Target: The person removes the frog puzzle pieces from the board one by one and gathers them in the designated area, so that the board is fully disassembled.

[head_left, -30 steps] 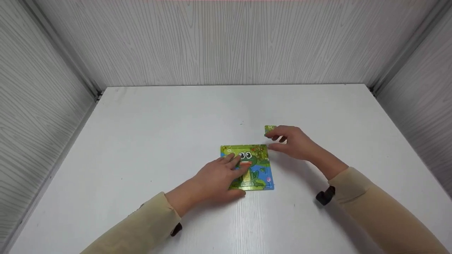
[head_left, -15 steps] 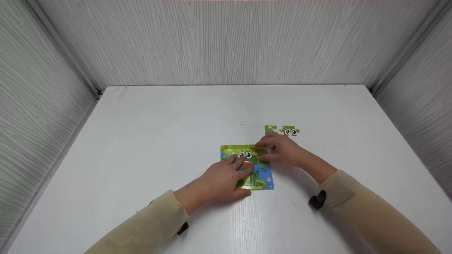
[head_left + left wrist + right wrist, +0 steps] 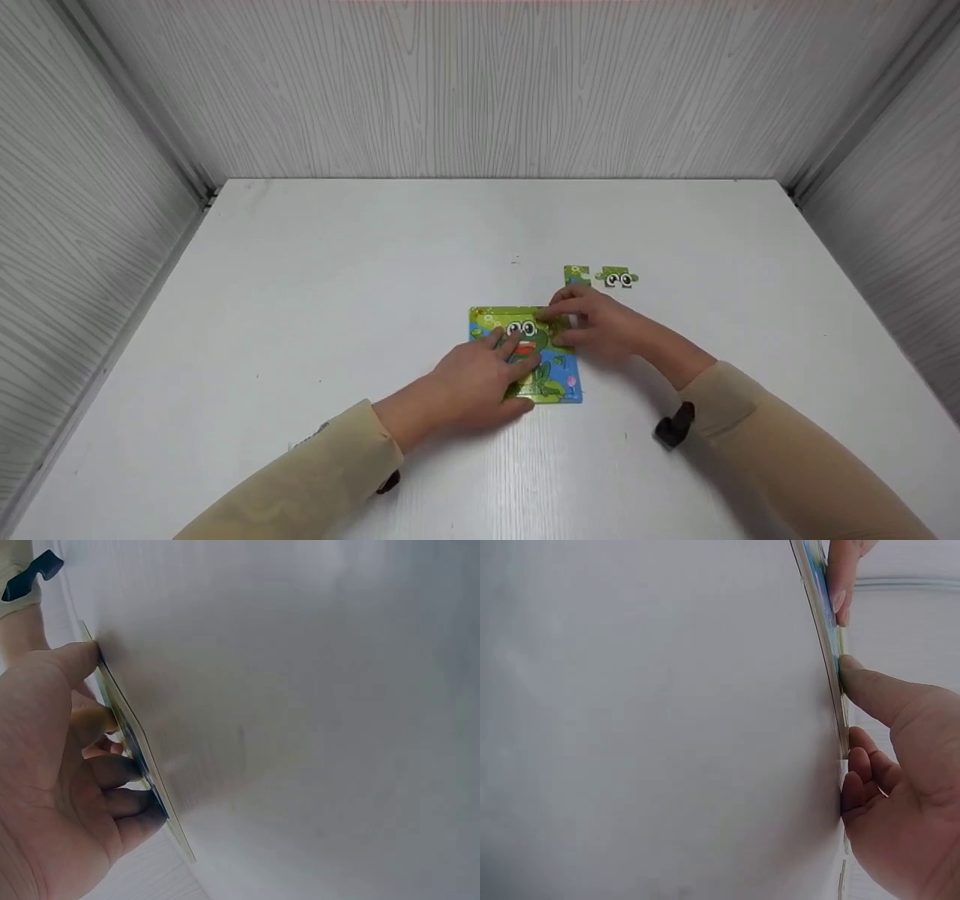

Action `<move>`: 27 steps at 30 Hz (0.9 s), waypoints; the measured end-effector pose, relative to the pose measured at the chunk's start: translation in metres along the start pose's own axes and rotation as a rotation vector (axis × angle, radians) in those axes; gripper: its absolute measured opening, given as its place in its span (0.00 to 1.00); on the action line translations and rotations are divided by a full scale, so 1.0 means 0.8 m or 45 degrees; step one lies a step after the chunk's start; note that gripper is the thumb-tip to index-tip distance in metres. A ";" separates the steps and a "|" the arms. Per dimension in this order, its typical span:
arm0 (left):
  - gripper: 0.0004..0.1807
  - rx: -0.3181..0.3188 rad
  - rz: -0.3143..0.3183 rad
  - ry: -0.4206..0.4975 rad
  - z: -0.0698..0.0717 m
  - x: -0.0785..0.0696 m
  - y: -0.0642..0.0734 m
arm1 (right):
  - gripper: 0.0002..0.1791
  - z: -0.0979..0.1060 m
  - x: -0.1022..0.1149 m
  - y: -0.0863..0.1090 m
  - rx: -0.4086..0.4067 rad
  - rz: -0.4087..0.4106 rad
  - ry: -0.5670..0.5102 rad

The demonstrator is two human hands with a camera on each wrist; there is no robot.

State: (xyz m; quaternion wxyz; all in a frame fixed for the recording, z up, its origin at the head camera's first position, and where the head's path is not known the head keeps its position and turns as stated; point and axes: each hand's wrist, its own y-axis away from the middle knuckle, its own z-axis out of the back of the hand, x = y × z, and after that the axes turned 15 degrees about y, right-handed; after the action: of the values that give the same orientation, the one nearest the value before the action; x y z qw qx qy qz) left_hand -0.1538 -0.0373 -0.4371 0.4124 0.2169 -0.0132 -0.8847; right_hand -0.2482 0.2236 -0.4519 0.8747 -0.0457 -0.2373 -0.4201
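Observation:
A small square frog puzzle point(image 3: 559, 374) in green and blue lies flat on the white table. My left hand point(image 3: 480, 379) rests on it from the left, fingers spread over the frog picture and thumb at the near edge. In the left wrist view that thumb touches the board's edge point(image 3: 135, 720). At the upper right corner, the index finger and thumb of my right hand point(image 3: 604, 324) pinch at a darker corner puzzle piece point(image 3: 558, 325), mostly covered by the fingers. The right wrist view shows the right thumb point(image 3: 877, 692) against the board; whether the piece is lifted cannot be seen.
Two loose pieces lie beyond the right hand: a green corner piece point(image 3: 575, 273), partly behind the fingers, and a piece with frog eyes point(image 3: 618, 277). Pale wood-grain panels point(image 3: 480, 90) enclose the white table point(image 3: 337, 262) at the back and sides.
My right hand has moved left and nearer from the loose pieces to the board's upper right corner, uncovering the frog-eyes piece. My left hand has slid slightly right over the puzzle.

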 end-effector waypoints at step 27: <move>0.38 0.002 -0.015 -0.007 0.001 -0.001 -0.002 | 0.18 0.001 -0.002 0.001 0.040 0.054 -0.043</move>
State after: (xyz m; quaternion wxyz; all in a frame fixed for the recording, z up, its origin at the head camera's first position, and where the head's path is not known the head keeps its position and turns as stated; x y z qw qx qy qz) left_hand -0.1550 -0.0361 -0.4364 0.4070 0.2149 -0.0135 -0.8877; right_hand -0.2486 0.2252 -0.4517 0.8799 -0.0440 -0.2575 -0.3968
